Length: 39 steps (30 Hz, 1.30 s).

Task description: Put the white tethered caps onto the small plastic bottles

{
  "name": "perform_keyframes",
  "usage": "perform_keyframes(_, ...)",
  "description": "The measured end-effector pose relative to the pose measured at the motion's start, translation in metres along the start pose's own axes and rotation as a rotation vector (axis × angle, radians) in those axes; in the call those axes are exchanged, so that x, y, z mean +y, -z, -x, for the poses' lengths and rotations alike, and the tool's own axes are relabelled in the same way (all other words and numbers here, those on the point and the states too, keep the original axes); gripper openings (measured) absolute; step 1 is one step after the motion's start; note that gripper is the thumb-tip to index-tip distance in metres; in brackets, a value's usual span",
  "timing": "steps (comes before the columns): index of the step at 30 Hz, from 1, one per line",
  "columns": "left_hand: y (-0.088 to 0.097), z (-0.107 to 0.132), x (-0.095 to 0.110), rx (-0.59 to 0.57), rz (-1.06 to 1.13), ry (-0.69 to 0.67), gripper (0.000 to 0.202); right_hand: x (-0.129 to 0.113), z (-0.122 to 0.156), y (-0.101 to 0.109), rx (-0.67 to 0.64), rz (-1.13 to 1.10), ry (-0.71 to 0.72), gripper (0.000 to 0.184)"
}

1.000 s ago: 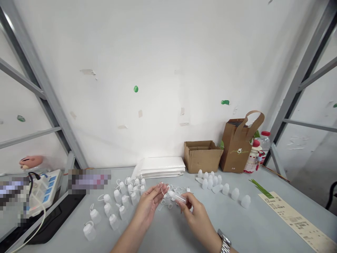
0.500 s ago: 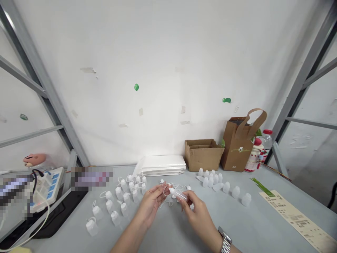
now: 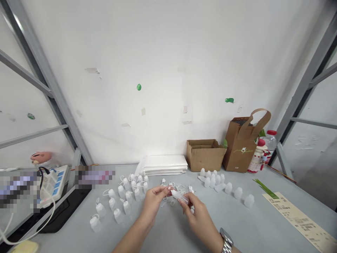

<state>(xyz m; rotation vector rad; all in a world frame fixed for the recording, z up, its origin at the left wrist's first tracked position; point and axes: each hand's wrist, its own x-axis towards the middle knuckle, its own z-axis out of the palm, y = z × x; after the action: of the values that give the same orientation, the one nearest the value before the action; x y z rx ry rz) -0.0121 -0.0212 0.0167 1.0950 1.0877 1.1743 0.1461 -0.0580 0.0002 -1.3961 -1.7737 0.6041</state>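
My right hand (image 3: 196, 211) grips a small translucent plastic bottle (image 3: 180, 196), lying nearly level with its neck toward the left. My left hand (image 3: 155, 199) pinches a small white cap with a thin loop (image 3: 168, 191) right at the bottle's neck. Both hands hover just above the grey table (image 3: 168, 232). A heap of loose white caps (image 3: 179, 188) lies just behind my fingers. To the left stand several capped bottles with loops (image 3: 123, 196). Several uncapped bottles (image 3: 218, 181) stand to the right.
A stack of white bags (image 3: 164, 164), an open cardboard box (image 3: 205, 154) and a brown paper bag (image 3: 242, 146) sit along the wall. A printed paper strip (image 3: 297, 219) lies at the right. A power strip (image 3: 54, 182) and cables sit at the left, beside grey metal frames.
My left hand has brought the looped cap in against the bottle's neck, and both hands have drawn closer together. The camera view has shifted slightly.
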Motion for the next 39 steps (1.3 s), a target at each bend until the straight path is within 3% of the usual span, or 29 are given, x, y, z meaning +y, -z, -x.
perform_keyframes(6,-0.007,0.0,0.002,-0.023,-0.082,-0.09,0.028,0.006,0.0,-0.003,-0.055,0.114,0.132,0.018)
perform_keyframes(12,-0.009,-0.001,-0.009,0.052,-0.214,-0.21,0.035,0.016,-0.019,0.007,0.207,0.161,0.177,0.023)
perform_keyframes(14,-0.01,0.005,-0.015,0.067,-0.369,-0.357,0.026,0.014,-0.035,0.012,0.192,0.158,0.149,0.025)
perform_keyframes(17,-0.012,0.016,-0.02,0.005,-0.744,-0.831,0.023,0.004,-0.062,0.006,0.094,0.229,0.14,0.029)
perform_keyframes(19,-0.013,0.024,-0.019,-0.046,-0.842,-1.08,0.024,-0.005,-0.079,-0.009,0.032,0.26,0.157,0.029)
perform_keyframes(23,-0.011,0.032,-0.014,-0.089,-0.838,-1.277,0.029,-0.019,-0.102,-0.053,-0.113,0.335,0.199,0.022)
perform_keyframes(27,-0.011,0.033,-0.011,-0.102,-0.836,-1.303,0.032,-0.022,-0.111,-0.086,-0.2,0.401,0.221,0.019)
perform_keyframes(31,-0.013,0.033,-0.013,-0.068,-0.838,-1.309,0.03,-0.021,-0.112,-0.093,-0.22,0.46,0.235,0.017)
perform_keyframes(35,-0.012,0.032,-0.016,-0.053,-0.806,-1.24,0.03,-0.017,-0.107,-0.077,-0.196,0.505,0.248,0.016)
perform_keyframes(39,-0.013,0.028,-0.018,0.046,-0.646,-0.864,0.026,0.0,-0.094,-0.031,-0.063,0.575,0.235,0.026)
